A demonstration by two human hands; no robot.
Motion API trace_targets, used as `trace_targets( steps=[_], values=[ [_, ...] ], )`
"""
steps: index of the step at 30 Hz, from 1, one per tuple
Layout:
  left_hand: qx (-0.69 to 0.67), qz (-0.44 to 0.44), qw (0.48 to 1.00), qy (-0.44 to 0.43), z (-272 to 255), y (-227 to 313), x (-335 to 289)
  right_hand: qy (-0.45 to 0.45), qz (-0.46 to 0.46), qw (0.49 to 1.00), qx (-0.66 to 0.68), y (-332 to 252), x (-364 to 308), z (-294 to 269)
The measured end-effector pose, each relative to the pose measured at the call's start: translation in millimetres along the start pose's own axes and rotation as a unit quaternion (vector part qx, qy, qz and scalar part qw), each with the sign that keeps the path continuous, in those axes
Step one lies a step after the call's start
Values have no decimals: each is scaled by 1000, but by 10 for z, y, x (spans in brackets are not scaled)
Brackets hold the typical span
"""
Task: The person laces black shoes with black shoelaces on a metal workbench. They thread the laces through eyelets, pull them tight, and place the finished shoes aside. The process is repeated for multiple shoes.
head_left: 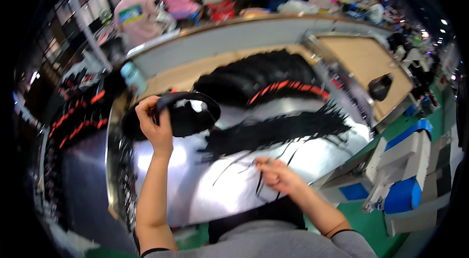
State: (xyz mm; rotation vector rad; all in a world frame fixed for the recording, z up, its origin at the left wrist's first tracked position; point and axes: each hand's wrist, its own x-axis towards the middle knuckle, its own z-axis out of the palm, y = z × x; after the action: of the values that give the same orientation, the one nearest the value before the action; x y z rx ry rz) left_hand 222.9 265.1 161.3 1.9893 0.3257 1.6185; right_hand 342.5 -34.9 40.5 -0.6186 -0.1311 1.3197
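Raised at the left of the metal tabletop, my left hand [155, 123] grips a black cap-like piece [188, 121] by its edge, thumb and fingers closed on it. The piece has a curved band and a gap that lets light through. Over the near middle of the table, my right hand [278, 175] is closed, its fingers drawn together in a pinch. Whatever lies between those fingertips is too blurred to make out. Loose black strips lie around and under it, close to a long pile of black strips [278, 133].
Behind the strips stands a nested row of black cap-like pieces [259, 75] with red-orange edging. More such pieces line the left side, near a light-blue bottle [133, 76]. A dark object [380, 87] sits on the wooden board at right. A blue-and-white machine [403, 170] flanks the table.
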Motion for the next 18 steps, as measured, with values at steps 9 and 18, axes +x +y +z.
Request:
trace_targets(
  steps=[9, 18],
  values=[
    [180, 43, 877, -443, -274, 1322, -2257, -48, -49, 998, -15, -86, -400, 584],
    [258, 18, 887, -382, -1024, 1138, -1335, -30, 22, 984, -173, 458, -370, 602]
  ],
)
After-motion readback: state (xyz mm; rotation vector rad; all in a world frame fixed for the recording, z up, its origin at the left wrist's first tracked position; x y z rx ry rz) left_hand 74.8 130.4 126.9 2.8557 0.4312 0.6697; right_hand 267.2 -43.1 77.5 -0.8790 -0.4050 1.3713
